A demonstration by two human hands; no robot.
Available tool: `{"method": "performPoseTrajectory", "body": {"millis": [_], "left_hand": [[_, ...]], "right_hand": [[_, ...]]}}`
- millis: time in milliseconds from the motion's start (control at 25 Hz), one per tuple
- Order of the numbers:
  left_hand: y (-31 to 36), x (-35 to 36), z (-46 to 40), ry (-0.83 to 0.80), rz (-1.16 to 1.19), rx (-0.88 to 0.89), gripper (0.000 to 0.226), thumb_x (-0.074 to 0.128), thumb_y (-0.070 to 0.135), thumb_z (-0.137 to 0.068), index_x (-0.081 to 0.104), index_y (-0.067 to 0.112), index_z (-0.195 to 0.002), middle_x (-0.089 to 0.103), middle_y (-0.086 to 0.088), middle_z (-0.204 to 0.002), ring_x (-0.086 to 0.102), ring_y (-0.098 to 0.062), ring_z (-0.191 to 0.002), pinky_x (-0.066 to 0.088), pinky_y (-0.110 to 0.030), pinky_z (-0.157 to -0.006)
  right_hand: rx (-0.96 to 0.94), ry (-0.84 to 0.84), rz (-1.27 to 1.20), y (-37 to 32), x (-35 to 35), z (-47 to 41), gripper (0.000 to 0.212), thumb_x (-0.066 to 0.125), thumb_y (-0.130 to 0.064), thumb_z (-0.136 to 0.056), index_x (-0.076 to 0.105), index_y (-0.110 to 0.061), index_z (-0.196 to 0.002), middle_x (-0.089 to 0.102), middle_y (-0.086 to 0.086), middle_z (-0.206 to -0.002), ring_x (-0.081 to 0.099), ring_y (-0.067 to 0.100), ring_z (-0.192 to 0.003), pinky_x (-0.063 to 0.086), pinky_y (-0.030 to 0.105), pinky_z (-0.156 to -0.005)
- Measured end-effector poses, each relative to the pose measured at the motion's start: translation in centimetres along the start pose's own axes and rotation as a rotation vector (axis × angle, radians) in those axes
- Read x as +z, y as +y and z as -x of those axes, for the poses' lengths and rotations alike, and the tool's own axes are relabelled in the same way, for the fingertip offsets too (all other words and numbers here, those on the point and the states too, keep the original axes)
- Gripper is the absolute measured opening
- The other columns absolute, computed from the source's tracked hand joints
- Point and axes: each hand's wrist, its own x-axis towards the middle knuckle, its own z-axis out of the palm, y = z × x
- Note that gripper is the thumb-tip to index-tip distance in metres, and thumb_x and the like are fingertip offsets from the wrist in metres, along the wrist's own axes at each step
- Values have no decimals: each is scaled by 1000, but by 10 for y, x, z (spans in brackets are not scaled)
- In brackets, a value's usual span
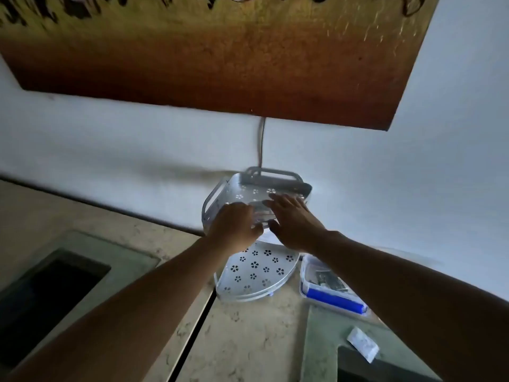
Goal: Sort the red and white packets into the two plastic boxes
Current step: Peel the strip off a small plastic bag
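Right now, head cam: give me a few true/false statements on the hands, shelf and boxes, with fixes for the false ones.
1. Both hands reach to the upper tier of the white corner shelf. True: the left hand and right hand are at a clear plastic box there.
2. The lower shelf tier is piled with packets. False: its flower-punched surface shows nothing on it.
3. A box with a blue clip sits on the counter right of the shelf. True.
4. A white packet lies inside that box. False: it lies loose on the counter, nearer the camera.
5. Red packets are plainly in view. False: none can be made out.
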Motion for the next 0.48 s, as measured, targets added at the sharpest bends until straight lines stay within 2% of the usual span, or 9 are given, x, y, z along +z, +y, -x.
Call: {"method": "performPoseTrajectory", "body": {"millis": [80, 160, 240, 360, 480], "left_hand": [[-6, 5, 0, -18, 117, -42, 31, 59, 40, -86, 73, 13, -93, 75, -7, -87, 70, -25, -79, 52, -31, -69], [-7, 8, 5, -21, 145, -62, 25, 60, 36, -88, 72, 14, -85, 73, -5, -79, 67, -21, -70, 46, -28, -62], [-8, 7, 7, 10, 158, -49, 23, 59, 31, -90, 71, 14, -80, 73, -5, -77, 67, -23, -71, 50, -31, -63], [-8, -3, 12, 62, 190, -61, 21, 55, 24, -89, 71, 17, -79, 73, -3, -75, 68, -23, -73, 56, -36, -69], [5, -24, 18, 111, 196, -49, 23, 51, 26, -89, 69, 16, -78, 72, -1, -73, 67, -23, -70, 55, -34, -67]], "right_hand": [[-33, -12, -20, -3, 1, -4, 33, 50, -31, -97, 65, -23, -125, 63, 3, -133, 49, 19, -134, 12, 41, -122], [-42, -7, -18, -5, 2, 0, 26, 50, -27, -99, 71, -23, -112, 71, 0, -118, 59, 16, -119, 15, 38, -121], [-30, 15, -43, -8, -1, 5, 27, 48, -23, -101, 72, -20, -114, 72, 2, -119, 64, 18, -113, 26, 38, -117], [-22, 89, -52, -15, -18, 14, 27, 47, -20, -103, 72, -15, -113, 74, 6, -115, 67, 24, -104, 43, 34, -101], [15, 142, -132, -27, -45, 23, 24, 51, -20, -101, 73, -14, -108, 75, 7, -109, 69, 26, -96, 54, 37, -85]]}}
